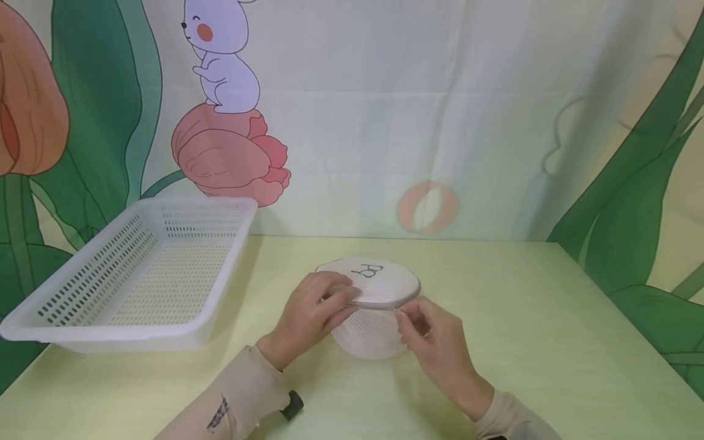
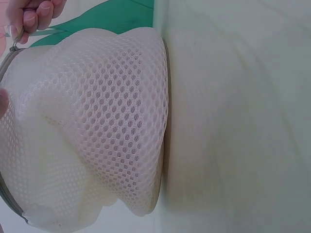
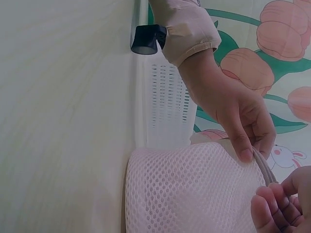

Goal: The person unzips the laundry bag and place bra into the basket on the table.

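A white mesh laundry bag (image 1: 367, 333) stands on the table, with a round lid-like top bearing a small line drawing and a grey zipper (image 3: 263, 165) around its rim. My left hand (image 1: 313, 311) pinches the rim at the bag's left, thumb below and fingers on top, as the right wrist view also shows. At the right front of the rim, my right hand (image 1: 437, 342) pinches the zipper pull (image 2: 18, 36) between thumb and fingers. The mesh side (image 2: 112, 107) bulges and folds in the left wrist view. The inside of the bag is hidden.
A white plastic basket (image 1: 214, 305) with slotted walls stands on the table's left side. Behind the pale yellow-green table (image 1: 522, 318) hangs a curtain (image 1: 352, 122) printed with flowers, leaves and a rabbit. A black strap mount (image 1: 293, 406) sits at my left wrist.
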Demonstrator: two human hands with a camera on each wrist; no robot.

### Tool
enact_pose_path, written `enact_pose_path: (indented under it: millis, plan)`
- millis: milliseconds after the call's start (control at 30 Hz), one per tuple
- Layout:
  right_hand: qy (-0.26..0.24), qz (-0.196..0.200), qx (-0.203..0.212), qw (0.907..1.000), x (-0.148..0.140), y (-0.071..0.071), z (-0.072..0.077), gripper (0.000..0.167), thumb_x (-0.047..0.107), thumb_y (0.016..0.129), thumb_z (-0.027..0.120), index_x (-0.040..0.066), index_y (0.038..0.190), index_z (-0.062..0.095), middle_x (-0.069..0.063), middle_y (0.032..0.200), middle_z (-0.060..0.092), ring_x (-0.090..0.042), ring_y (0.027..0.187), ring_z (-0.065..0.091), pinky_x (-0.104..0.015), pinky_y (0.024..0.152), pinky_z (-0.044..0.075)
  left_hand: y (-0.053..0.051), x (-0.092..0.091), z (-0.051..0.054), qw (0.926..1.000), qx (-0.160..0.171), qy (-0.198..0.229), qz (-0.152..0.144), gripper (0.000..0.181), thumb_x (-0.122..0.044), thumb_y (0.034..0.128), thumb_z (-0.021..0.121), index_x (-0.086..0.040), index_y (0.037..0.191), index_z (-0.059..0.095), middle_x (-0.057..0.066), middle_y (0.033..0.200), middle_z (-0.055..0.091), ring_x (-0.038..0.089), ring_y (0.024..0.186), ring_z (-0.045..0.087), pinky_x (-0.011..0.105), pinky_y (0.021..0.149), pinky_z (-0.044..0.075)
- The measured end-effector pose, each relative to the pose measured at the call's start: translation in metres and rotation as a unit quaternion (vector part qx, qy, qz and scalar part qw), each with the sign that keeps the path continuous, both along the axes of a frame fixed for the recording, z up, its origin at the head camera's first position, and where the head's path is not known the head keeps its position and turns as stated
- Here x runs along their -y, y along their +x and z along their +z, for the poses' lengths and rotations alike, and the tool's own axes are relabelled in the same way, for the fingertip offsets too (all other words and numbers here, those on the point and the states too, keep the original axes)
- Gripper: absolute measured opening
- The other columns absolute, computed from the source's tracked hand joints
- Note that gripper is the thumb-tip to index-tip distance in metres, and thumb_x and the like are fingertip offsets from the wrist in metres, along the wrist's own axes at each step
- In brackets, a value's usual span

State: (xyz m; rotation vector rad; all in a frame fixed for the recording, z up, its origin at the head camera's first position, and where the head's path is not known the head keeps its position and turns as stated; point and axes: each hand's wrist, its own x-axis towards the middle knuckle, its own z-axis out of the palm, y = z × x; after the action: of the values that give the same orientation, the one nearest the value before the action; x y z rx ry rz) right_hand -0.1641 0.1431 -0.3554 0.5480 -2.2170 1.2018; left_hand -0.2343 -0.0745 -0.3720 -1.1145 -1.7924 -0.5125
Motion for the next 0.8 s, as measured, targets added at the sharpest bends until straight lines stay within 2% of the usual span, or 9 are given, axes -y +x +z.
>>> enact_pose_path:
  millis: [400, 800]
  plan:
    - [-0.001, 0.002, -0.004, 1.0000, -0.0006, 0.0003, 0.0005, 0.011, -0.003, 0.085, 0.065, 0.006, 0.080, 0.062, 0.003, 0.064, 0.061, 0.004, 0.054, 0.051, -0.015, 0.044, 0.045, -0.0003, -0.0002, 0.0006, 1.0000, 0.000, -0.003, -0.001, 0.022, -0.030, 0.0970, 0.056, -0.011, 0.102, 0.068, 0.007, 0.100, 0.066, 0.020, 0.092, 0.061, 0.035, 0.084, 0.052]
    - [-0.005, -0.001, 0.010, 0.9999, -0.0023, -0.0004, 0.0014, 0.010, -0.002, 0.085, 0.065, 0.007, 0.081, 0.062, 0.003, 0.065, 0.062, 0.003, 0.055, 0.052, -0.018, 0.045, 0.047, -0.0011, 0.0019, 0.0001, 1.0000, 0.002, -0.003, 0.003, 0.024, -0.030, 0.0977, 0.054, -0.011, 0.102, 0.067, 0.007, 0.100, 0.065, 0.021, 0.091, 0.061, 0.035, 0.084, 0.052]
